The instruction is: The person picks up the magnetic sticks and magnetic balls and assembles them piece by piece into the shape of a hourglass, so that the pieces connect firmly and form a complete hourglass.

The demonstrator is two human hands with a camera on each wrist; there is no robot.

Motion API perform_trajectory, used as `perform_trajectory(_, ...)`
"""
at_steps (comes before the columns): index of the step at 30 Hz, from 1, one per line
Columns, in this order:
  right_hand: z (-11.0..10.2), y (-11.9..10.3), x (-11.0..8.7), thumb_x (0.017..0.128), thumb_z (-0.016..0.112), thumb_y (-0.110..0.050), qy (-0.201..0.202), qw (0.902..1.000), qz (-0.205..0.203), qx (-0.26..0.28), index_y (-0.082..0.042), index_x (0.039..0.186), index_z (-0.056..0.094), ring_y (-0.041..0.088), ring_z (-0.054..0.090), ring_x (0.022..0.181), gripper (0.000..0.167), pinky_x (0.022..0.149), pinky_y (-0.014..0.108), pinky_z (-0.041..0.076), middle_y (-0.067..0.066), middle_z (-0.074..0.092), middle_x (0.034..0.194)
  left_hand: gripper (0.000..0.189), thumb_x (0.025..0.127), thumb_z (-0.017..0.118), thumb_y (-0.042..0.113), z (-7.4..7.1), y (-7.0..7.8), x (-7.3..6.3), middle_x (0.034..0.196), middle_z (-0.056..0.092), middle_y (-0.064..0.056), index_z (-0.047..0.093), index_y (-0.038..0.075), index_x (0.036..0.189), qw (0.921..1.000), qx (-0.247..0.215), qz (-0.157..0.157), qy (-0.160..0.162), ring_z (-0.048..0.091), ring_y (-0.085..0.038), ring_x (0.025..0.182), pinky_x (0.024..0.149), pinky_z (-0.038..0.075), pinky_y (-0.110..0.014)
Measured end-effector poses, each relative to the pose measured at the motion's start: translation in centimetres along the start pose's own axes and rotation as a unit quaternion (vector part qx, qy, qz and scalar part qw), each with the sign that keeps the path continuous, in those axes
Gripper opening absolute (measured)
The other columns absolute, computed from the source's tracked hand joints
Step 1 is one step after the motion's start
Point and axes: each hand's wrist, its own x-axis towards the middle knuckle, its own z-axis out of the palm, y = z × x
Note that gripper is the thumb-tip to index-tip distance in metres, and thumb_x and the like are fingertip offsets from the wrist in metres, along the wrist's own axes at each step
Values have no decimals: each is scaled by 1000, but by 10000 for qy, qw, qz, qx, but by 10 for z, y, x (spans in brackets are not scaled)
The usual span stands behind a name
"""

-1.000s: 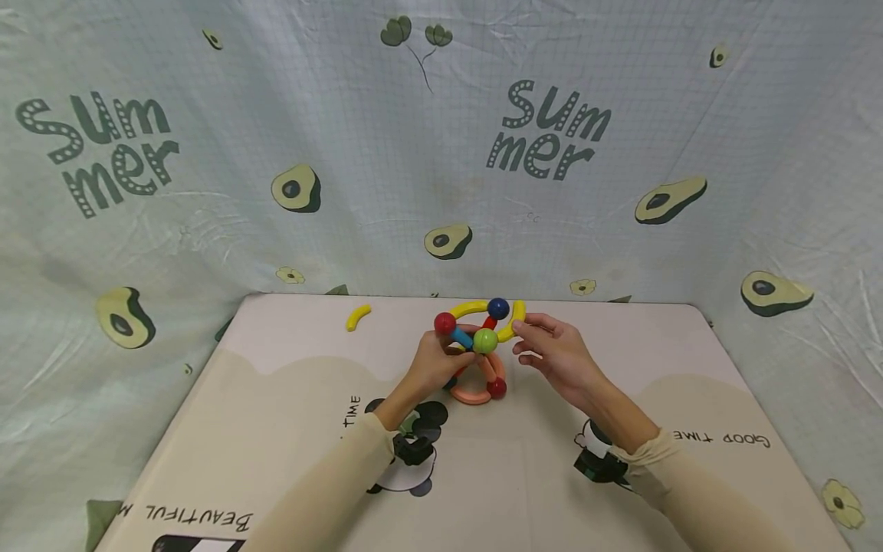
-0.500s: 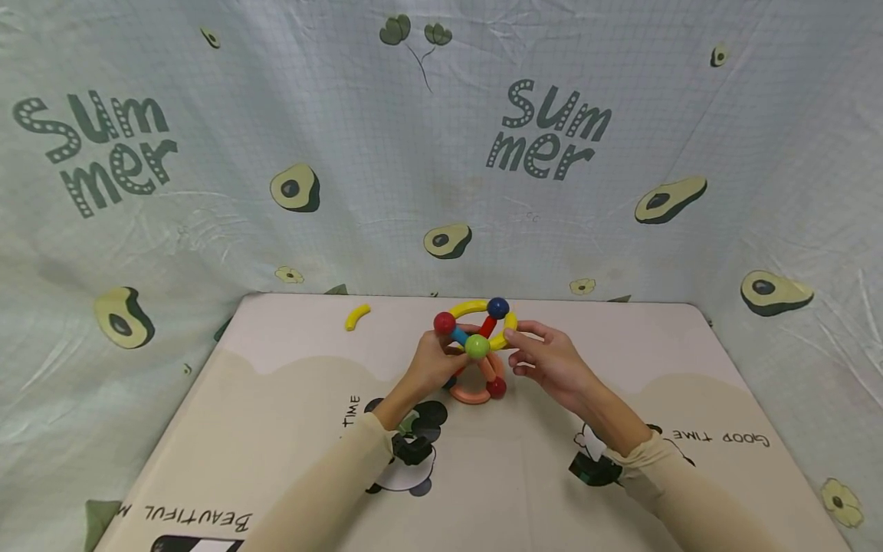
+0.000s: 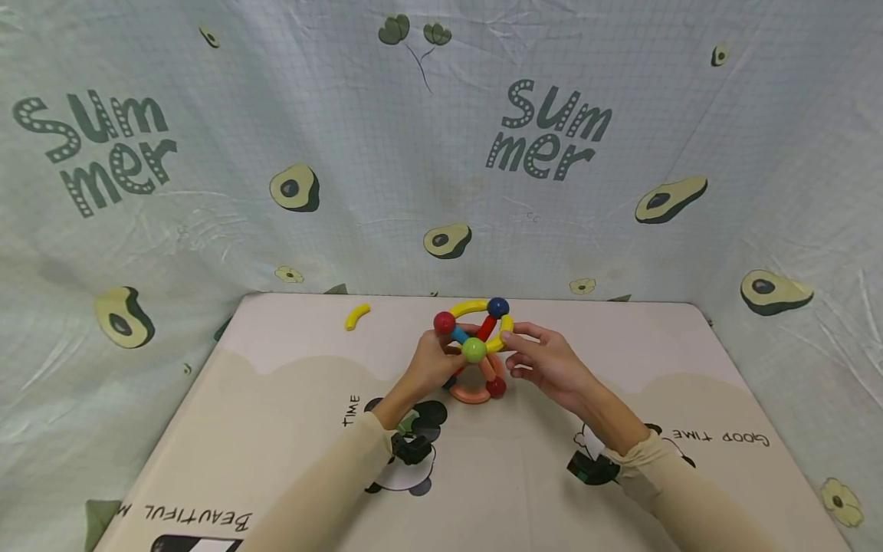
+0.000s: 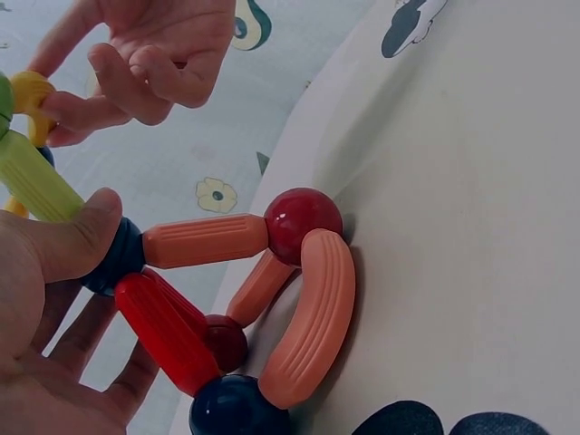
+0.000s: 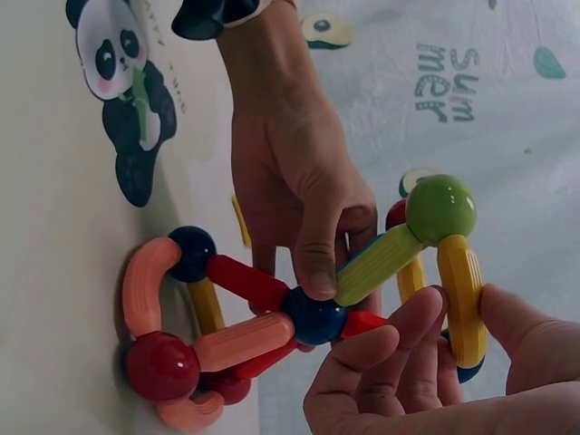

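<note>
A magnetic ball-and-stick structure stands on the table, its base formed by salmon curved sticks [image 4: 313, 317] and red balls [image 4: 304, 225]. My left hand [image 3: 433, 362] grips it at the waist, thumb on the dark blue middle ball [image 5: 314, 317]. From there a light green stick [image 5: 379, 265] rises to a green ball [image 3: 474, 350]. My right hand [image 3: 548, 366] pinches a yellow curved stick [image 5: 463, 304] between thumb and fingers. One end of this stick meets the green ball; the other reaches the upper dark blue ball [image 3: 498, 308]. A red ball [image 3: 444, 323] sits at the upper left.
A loose yellow curved stick [image 3: 357, 317] lies at the back left of the table [image 3: 276, 429]. Behind the table's far edge hangs a printed cloth [image 3: 372, 153]. The table cover carries panda prints and lettering.
My right hand has moved left and slightly down with the yellow curved stick. The green ball has swung left and down, and the stick's upper end now sits closer beneath the dark blue ball.
</note>
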Motion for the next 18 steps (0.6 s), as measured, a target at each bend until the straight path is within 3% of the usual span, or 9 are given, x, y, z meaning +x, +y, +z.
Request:
perform_trajectory(12,0,3,1,102,65,-33,-138,9998,-121,-126,1,144,46,17,61,78,57,79,27,53,10,69,106,41,89,75,-2,0,2,0,125,70,-13,67,2,129,9998,184,-40,-26,66,-31,117,97,54,-45)
perform_trajectory(18,-2,8,-1,102,66,-36,-49,9986,-271,-457,-5,144,49,19,62,86,55,82,28,55,6,71,108,42,90,75,-1,0,3,-1,127,70,-12,67,4,131,9994,297,-179,-43,66,-31,118,100,53,-47)
